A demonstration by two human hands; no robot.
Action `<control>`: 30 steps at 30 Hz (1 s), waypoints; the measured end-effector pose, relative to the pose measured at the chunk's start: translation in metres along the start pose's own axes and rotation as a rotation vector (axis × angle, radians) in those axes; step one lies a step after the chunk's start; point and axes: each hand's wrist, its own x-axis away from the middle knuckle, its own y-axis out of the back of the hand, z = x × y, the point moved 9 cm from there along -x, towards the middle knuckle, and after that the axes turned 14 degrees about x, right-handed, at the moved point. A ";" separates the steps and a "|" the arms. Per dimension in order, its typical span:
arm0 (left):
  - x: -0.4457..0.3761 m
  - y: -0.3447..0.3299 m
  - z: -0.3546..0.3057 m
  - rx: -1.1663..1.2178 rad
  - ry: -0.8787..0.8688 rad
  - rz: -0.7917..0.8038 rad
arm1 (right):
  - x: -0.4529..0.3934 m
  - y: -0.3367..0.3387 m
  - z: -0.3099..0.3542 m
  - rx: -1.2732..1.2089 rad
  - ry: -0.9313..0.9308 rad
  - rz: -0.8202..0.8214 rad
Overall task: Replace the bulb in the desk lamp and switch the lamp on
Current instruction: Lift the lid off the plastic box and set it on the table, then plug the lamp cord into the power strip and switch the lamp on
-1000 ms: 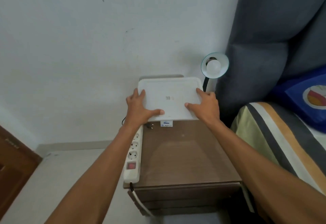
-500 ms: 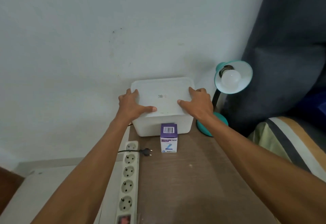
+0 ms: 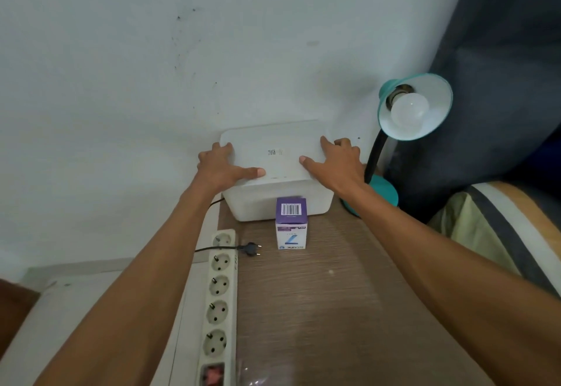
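Note:
A teal desk lamp (image 3: 416,106) stands at the back right of the wooden bedside table (image 3: 328,303), its shade tilted toward me with a white bulb (image 3: 409,107) screwed in, unlit. A purple and white bulb box (image 3: 291,223) stands in front of a white plastic box (image 3: 273,200) against the wall. My left hand (image 3: 223,167) grips the left edge of the white lid (image 3: 279,148), and my right hand (image 3: 335,162) grips its right edge. A black plug (image 3: 252,248) lies loose on the table beside the power strip (image 3: 220,297).
The white power strip runs along the table's left edge, its red switch at the near end. A dark grey headboard (image 3: 501,82) and striped bedding (image 3: 498,234) crowd the right side. The wall is right behind the box.
The view has come closer and dropped toward the table, so the bulb box and loose plug came into view. Both hands stay on the lid's edges.

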 end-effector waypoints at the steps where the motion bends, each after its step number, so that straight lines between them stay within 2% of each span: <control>1: -0.001 0.000 0.000 -0.014 0.002 0.007 | 0.000 0.000 0.000 0.006 -0.002 0.007; 5: 0.006 -0.001 -0.005 -0.099 -0.004 0.007 | 0.004 0.009 0.003 0.090 -0.024 0.033; 8: 0.022 0.006 -0.006 -0.163 -0.081 -0.098 | 0.018 0.029 0.013 0.056 0.029 -0.126; 11: 0.050 0.011 0.013 -0.104 -0.105 -0.170 | 0.041 0.041 0.037 -0.076 0.174 -0.237; 17: 0.133 0.006 0.065 -0.016 -0.125 -0.258 | 0.103 0.020 0.096 -0.091 0.410 -0.158; 24: 0.215 -0.036 0.155 0.106 0.039 -0.092 | 0.151 -0.058 0.125 -0.008 0.426 0.026; 27: 0.225 -0.047 0.167 0.242 0.064 0.007 | 0.166 -0.092 0.127 0.057 0.449 0.092; 30: 0.229 -0.054 0.163 0.224 0.027 0.107 | 0.171 -0.110 0.129 0.116 0.455 0.089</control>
